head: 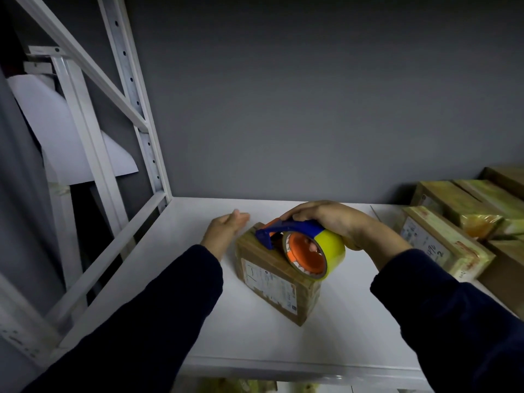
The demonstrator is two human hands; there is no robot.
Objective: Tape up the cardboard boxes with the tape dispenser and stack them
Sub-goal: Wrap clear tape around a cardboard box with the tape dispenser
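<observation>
While a grey wall (312,95) is filling the back of the room, a white shelf (283,341) is stretching out beneath it, with a white metal rack (93,154) rising along its left edge. Taped boxes (442,245) are piling up at the far right, running out past the picture's edge. A cardboard box (272,282) is sitting mid-shelf, its label print too small to read. The tape dispenser (306,251), blue-handled with a yellow roll on an orange core, is resting on the box's top. The right hand (326,219) is gripping it from above, fingers clamped round handle and roll, their tips mostly hiding behind the roll. The left hand (224,231) is lying flat by the box's far left corner, fingers straight and together; whether it is touching the cardboard is hard to tell.
</observation>
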